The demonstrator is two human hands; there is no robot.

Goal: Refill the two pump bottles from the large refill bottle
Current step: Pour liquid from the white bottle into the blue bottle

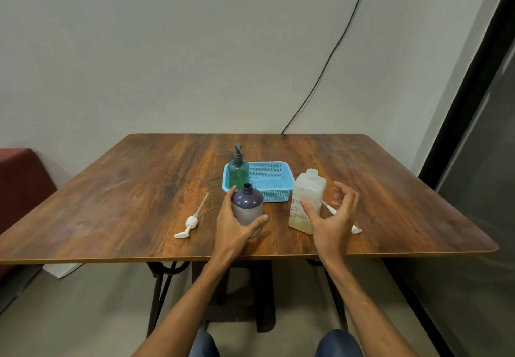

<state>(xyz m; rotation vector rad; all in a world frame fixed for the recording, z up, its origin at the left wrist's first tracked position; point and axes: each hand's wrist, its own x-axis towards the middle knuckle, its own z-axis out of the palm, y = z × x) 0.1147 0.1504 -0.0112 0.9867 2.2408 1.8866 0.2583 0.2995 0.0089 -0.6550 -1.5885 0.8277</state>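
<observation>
Blue basket [271,179] behind grey bottle [247,207]

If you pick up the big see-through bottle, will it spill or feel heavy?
The refill bottle has no cap, so tilting it could spill. Liquid shows only near its bottom, so it is probably fairly light. Its boxy sides suggest it won't roll.
</observation>
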